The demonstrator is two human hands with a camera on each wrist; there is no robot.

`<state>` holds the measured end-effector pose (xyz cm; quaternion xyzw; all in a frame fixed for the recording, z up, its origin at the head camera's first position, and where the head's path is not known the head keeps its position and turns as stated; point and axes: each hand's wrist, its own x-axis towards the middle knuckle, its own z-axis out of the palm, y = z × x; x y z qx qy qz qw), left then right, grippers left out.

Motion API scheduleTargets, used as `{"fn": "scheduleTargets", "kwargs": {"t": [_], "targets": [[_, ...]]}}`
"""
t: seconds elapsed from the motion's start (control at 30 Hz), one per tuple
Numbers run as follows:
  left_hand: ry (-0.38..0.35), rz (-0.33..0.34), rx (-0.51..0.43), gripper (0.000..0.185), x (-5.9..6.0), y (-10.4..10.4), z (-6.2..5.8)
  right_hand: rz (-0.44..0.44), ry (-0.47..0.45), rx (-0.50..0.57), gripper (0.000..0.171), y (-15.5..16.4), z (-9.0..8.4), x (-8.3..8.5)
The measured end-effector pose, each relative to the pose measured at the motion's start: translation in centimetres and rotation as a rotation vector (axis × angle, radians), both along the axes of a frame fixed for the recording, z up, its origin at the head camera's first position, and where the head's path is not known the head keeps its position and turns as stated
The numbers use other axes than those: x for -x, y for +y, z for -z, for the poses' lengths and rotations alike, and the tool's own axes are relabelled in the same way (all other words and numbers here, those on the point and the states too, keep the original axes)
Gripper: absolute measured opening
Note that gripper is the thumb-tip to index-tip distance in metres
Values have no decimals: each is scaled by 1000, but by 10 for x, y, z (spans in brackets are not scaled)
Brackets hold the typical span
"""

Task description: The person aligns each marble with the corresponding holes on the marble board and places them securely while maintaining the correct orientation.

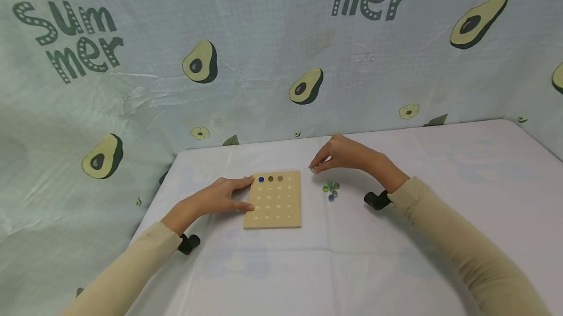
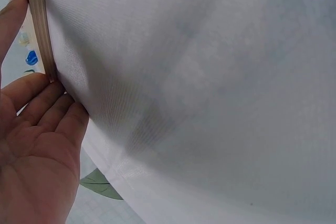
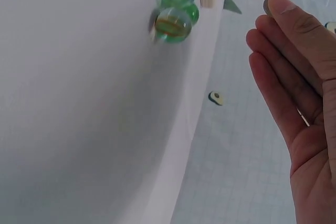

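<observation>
Pinching one marble (image 1: 313,170) in the right hand (image 1: 340,156) fingertips, just off the wooden peg board (image 1: 274,200). I'd lower it straight over the next free hole and let go gently so it doesn't roll. Left hand (image 1: 220,198) lies flat on the surface, fingers straight, bracing the board's edge. Spare marbles (image 1: 331,191) sit beside it.

A square wooden peg board (image 1: 273,200) lies flat on the bench — three marbles fill its far row. A marble (image 1: 313,170) sits pinched just right of it; a small marble cluster (image 1: 331,190) lies nearby.
</observation>
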<state>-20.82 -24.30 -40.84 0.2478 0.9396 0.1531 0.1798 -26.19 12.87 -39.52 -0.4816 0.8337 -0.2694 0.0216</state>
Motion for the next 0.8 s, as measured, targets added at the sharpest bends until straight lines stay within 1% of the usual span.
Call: {"fn": "scheduleTargets", "kwargs": {"t": [0.23, 0.5, 0.8], "targets": [[-14, -9, 1, 98, 0, 0, 0, -32, 24, 4, 17, -14, -1, 1], [-7, -5, -6, 97, 0, 0, 0, -28, 39, 20, 16, -26, -3, 2], [-2, -10, -1, 97, 0, 2, -1, -7, 3, 49, 16, -38, -2, 6]]}}
